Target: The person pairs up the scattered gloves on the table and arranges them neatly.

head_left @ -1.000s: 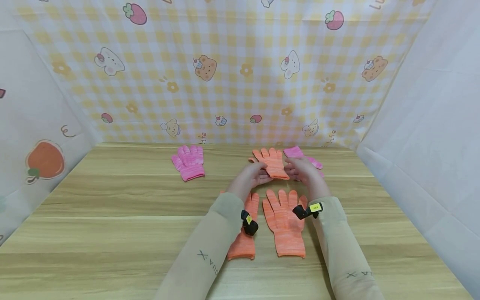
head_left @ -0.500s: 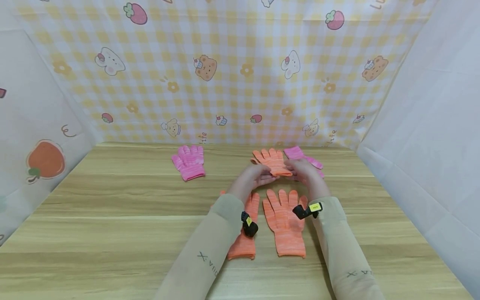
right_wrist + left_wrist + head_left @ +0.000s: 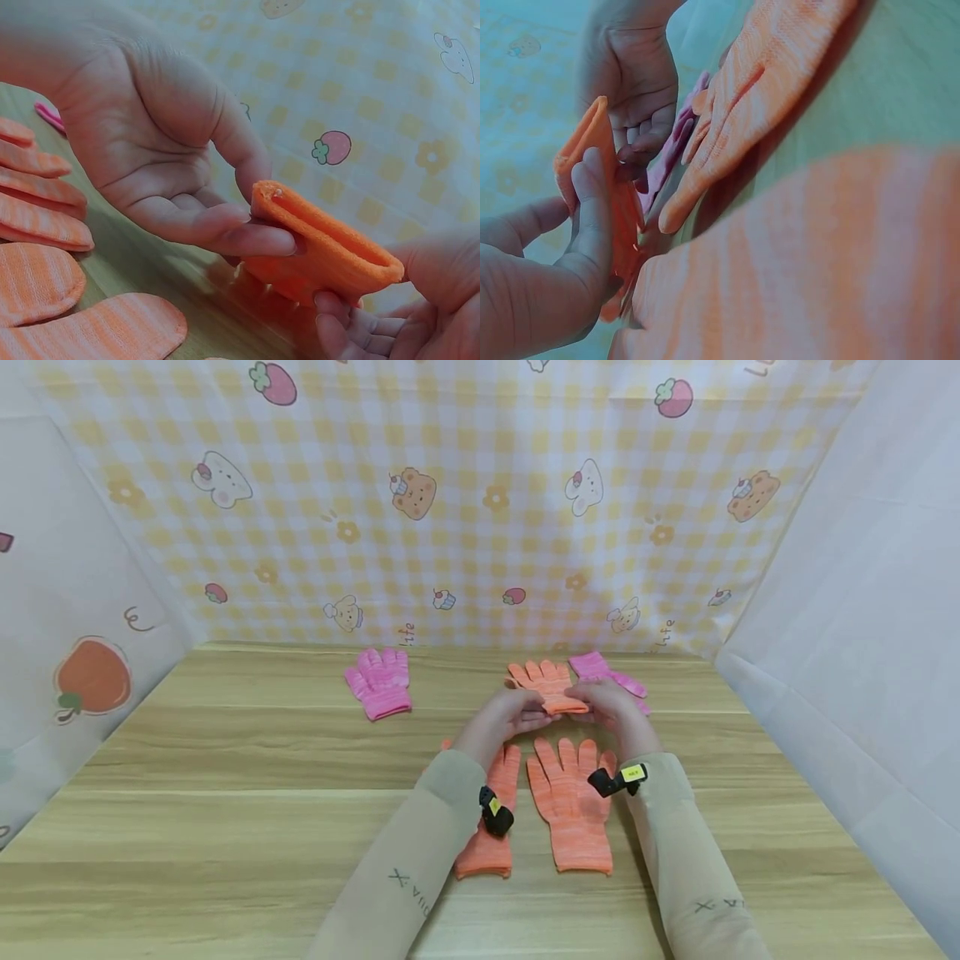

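Between both hands, an orange knit glove is held up, fingers pointing to the back wall and cuff toward the person. My left hand pinches the left side of its cuff, with the thumb on one face in the left wrist view. On the opposite side, my right hand pinches the cuff between thumb and fingers. The cuff's opening is slightly parted in the right wrist view. Two more orange gloves lie nearer: one glove palm-flat under the right wrist, another glove partly hidden by the left forearm.
A pink glove lies at the back left of the wooden table. Another pink glove is behind the right hand and partly covered by it. A checked cloth wall closes off the back.
The held glove and the left hand have shifted slightly right. The left fingers are now closer to the right hand, and the cuff lies more level. Other gloves have not moved.
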A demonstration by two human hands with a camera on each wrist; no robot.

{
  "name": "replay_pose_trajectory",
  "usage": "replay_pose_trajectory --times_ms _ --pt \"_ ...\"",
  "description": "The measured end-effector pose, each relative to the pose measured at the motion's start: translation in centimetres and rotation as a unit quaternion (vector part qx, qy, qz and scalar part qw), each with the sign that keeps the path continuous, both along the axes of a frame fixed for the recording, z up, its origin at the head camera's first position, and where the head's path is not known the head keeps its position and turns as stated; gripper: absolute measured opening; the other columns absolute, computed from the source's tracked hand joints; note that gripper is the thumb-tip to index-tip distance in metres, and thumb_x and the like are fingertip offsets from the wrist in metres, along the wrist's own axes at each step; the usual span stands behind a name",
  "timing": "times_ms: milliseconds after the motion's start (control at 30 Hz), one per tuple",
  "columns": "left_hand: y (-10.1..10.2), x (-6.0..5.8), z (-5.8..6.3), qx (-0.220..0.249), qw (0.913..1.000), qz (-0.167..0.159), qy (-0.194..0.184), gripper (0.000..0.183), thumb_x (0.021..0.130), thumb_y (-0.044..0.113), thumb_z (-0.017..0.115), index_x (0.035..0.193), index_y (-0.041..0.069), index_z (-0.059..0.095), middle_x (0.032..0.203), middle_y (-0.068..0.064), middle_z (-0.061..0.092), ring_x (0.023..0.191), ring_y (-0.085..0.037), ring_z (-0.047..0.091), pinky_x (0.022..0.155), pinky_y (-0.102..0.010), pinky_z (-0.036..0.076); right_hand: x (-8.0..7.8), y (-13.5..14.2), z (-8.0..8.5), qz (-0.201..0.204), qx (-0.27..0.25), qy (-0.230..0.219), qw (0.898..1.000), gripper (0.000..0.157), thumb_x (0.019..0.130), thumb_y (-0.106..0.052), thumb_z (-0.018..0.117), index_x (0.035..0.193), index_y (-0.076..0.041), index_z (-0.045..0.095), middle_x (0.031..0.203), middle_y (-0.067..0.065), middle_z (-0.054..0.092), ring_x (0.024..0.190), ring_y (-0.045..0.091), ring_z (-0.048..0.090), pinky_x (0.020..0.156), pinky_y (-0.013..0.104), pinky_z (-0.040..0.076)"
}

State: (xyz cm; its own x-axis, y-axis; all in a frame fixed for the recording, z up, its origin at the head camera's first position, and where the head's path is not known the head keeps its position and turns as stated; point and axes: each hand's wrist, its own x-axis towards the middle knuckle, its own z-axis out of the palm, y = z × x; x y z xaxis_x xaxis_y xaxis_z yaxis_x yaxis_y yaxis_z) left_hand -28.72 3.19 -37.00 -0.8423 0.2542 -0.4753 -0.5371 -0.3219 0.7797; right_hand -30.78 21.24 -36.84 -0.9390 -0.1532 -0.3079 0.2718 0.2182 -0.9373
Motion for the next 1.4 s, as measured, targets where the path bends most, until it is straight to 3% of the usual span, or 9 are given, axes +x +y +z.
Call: replay_pose_trajectory --times_ms 233,367,533,700,833,933,1067,1133,1400 --pt "-0.3 -0.1 -0.1 -0.002 0.9999 0.003 -0.010 0.040 0.093 -0.001 0.055 0.132 -0.002 0.049 0.099 -0.019 0.064 0.099 -0.034 0.065 0.081 -0.035 0.054 0.3 -0.1 0.2 0.004 -0.016 0.008 1.000 0.011 0.096 -0.010 0.056 0.093 -0.001 0.061 0.080 0.001 0.062 0.067 0.010 0.062 0.069 0.027 0.055" --pt "-0.5 0.0 -0.3 -0.010 0.9999 0.000 -0.008 0.036 0.094 0.000 0.054 0.130 -0.001 0.051 0.091 -0.017 0.064 0.092 -0.032 0.067 0.081 -0.036 0.055 0.3 0.0 0.0 0.017 -0.003 0.015 1.000 0.021 0.096 -0.011 0.056 0.108 0.006 0.057 0.083 0.001 0.063 0.069 0.009 0.061 0.069 0.026 0.054" --pt "-0.7 0.1 -0.4 -0.016 0.9998 -0.008 0.004 0.023 0.092 0.000 0.056 0.115 -0.002 0.057 0.087 -0.013 0.061 0.086 -0.029 0.067 0.081 -0.035 0.055 0.2 0.0 -0.1 0.032 0.014 0.012 0.999 0.060 0.097 -0.014 0.055 0.146 0.007 0.027 0.125 0.017 0.055 0.098 0.017 0.061 0.080 0.025 0.051" --pt "-0.8 0.4 -0.1 -0.030 0.9991 -0.019 0.024 0.033 0.091 0.000 0.057 0.124 -0.002 0.053 0.086 -0.011 0.060 0.071 -0.023 0.063 0.078 -0.034 0.055 0.1 0.1 0.1 0.045 -0.001 0.018 0.999 0.067 0.098 -0.011 0.052 0.152 0.000 0.013 0.146 0.023 0.035 0.127 0.030 0.043 0.093 0.032 0.046" --pt "-0.8 0.7 0.1 -0.031 0.9983 -0.024 0.044 0.054 0.092 -0.001 0.055 0.143 0.003 0.038 0.085 -0.011 0.059 0.064 -0.022 0.061 0.074 -0.033 0.056 0.3 0.1 0.7 0.051 -0.006 0.029 0.998 0.065 0.098 -0.009 0.052 0.152 -0.002 0.016 0.137 0.021 0.044 0.109 0.019 0.056 0.087 0.027 0.048" --pt "-0.9 0.7 0.3 -0.031 0.9976 -0.026 0.056 0.060 0.091 -0.001 0.055 0.147 0.006 0.032 0.086 -0.011 0.059 0.064 -0.022 0.062 0.070 -0.032 0.057 0.6 0.0 1.2 0.058 -0.010 0.042 0.997 0.063 0.098 -0.007 0.052 0.152 -0.003 0.019 0.110 0.010 0.057 0.081 0.008 0.058 0.071 0.021 0.049" --pt "-0.9 0.7 0.5 -0.036 0.9964 -0.030 0.070 0.060 0.091 -0.002 0.056 0.146 0.007 0.033 0.083 -0.012 0.061 0.062 -0.021 0.063 0.064 -0.030 0.057 0.8 0.1 1.6 0.056 -0.018 0.043 0.997 0.060 0.097 -0.006 0.053 0.150 -0.005 0.025 0.073 -0.004 0.055 0.051 0.005 0.047 0.049 0.020 0.038" --pt "-0.9 0.8 0.7 -0.038 0.9962 -0.032 0.072 0.058 0.090 -0.002 0.056 0.144 0.006 0.036 0.081 -0.011 0.060 0.059 -0.020 0.062 0.061 -0.029 0.056 0.9 0.1 1.8 0.053 -0.013 0.045 0.997 0.060 0.096 -0.006 0.054 0.149 -0.006 0.027 0.068 -0.006 0.055 0.044 0.006 0.039 0.044 0.021 0.030" --pt "-1.1 1.2 1.1 -0.042 0.9955 -0.034 0.078 0.067 0.088 -0.005 0.058 0.148 0.008 0.031 0.081 -0.010 0.059 0.059 -0.020 0.057 0.058 -0.028 0.055 1.0 0.2 2.1 0.044 -0.006 0.071 0.996 0.061 0.093 -0.005 0.057 0.147 -0.004 0.030 0.069 -0.003 0.061 0.039 0.008 0.033 0.040 0.022 0.030"
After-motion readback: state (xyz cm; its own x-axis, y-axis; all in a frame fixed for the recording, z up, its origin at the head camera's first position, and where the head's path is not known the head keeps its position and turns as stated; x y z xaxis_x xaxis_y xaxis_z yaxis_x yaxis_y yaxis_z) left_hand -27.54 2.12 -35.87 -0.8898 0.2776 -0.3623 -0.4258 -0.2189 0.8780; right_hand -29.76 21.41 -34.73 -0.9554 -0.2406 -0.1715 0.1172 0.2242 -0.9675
